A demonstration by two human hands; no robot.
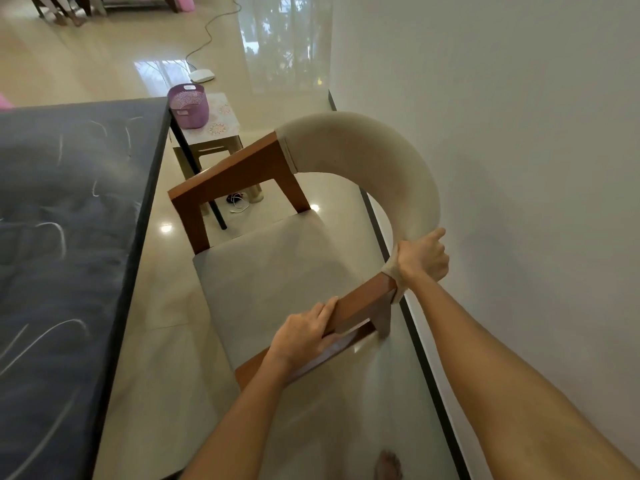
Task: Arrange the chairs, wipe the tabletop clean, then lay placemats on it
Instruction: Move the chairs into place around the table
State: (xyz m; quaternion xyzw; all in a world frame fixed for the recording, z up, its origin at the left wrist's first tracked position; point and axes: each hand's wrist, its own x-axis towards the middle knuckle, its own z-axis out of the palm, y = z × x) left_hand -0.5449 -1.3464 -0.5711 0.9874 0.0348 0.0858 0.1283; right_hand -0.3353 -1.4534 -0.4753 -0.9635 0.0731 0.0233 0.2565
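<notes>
While the armchair stood between the chalk-marked dark tabletop and the wall, I had my left hand clamped on its wooden armrest and my right hand gripping its curved padded backrest.

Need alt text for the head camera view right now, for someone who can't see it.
Both hands grip a chair beside a dark table: the left hand on the near wooden armrest, the right hand where the padded backrest meets it. White streaks mark the tabletop; beyond, a purple basket sits on a stool.
</notes>
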